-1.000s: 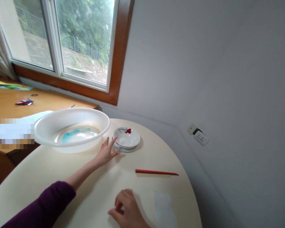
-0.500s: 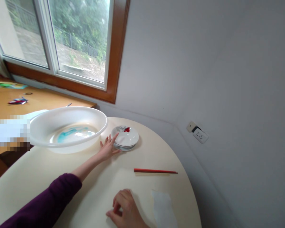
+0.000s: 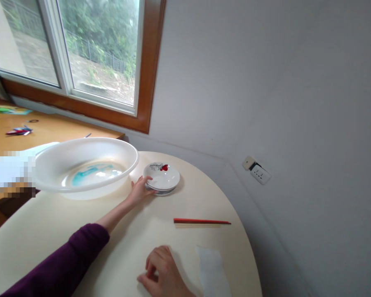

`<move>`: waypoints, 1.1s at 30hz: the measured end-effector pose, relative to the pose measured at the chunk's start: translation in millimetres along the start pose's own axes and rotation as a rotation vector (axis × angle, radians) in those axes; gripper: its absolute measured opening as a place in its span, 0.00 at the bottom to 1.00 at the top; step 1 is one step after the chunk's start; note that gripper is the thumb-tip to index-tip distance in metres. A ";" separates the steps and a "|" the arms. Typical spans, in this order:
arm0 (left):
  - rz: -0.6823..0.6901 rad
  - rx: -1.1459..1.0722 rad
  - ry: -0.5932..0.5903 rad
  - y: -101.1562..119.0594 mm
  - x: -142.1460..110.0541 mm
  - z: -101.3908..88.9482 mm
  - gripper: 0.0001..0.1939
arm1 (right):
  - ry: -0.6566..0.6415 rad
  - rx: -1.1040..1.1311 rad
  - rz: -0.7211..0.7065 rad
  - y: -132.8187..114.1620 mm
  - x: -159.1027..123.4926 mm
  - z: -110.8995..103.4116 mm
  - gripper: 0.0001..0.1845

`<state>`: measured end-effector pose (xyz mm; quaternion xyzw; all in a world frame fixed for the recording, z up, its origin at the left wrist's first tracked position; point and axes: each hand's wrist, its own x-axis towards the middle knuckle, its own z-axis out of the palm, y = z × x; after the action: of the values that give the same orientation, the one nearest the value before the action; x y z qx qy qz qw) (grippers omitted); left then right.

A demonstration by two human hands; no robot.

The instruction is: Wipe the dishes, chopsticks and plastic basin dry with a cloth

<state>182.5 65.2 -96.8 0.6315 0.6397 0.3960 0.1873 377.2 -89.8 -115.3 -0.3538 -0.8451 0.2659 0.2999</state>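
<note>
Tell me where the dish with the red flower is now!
In the head view, the dish is just left of the middle, right of the big basin, with the left hand at its edge.

The stack of round dishes point(image 3: 164, 180) sits level on the bench point(image 3: 126, 247), at the fingertips of the left grip point(image 3: 149, 185). Its white top dish bears a red flower.

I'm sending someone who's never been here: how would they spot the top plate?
Find the cream, curved-edged table and the big whitish basin on it. Right of that in the picture, by the left hand, sits a far smaller stack of dishes. The top plate is glossy white, set apart by lying uppermost and showing a red flower.
</note>
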 end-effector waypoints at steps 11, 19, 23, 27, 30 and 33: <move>0.006 -0.015 0.056 -1.4 3.7 1.7 0.19 | -0.006 0.007 0.008 -0.4 -0.8 -0.4 0.22; 0.017 -0.018 0.078 0.9 3.3 0.9 0.18 | -0.010 0.000 0.016 -2.3 -0.5 -1.8 0.20; 0.024 -0.023 0.091 -0.2 4.1 1.8 0.18 | -0.013 0.002 0.022 -2.2 -0.3 -2.3 0.20; 0.018 -0.020 0.096 0.9 4.5 1.1 0.17 | -0.019 -0.003 0.012 -1.8 -0.7 -2.5 0.19; 0.018 -0.020 0.100 1.6 4.7 0.4 0.17 | -0.021 -0.009 0.016 -1.6 -1.1 -2.3 0.19; 0.026 -0.028 0.107 1.4 4.7 0.5 0.16 | -0.023 -0.006 0.019 -1.7 -1.0 -2.2 0.20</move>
<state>183.2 69.7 -94.9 0.6151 0.6349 0.4405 0.1563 378.5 -91.0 -113.0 -0.3598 -0.8459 0.2701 0.2865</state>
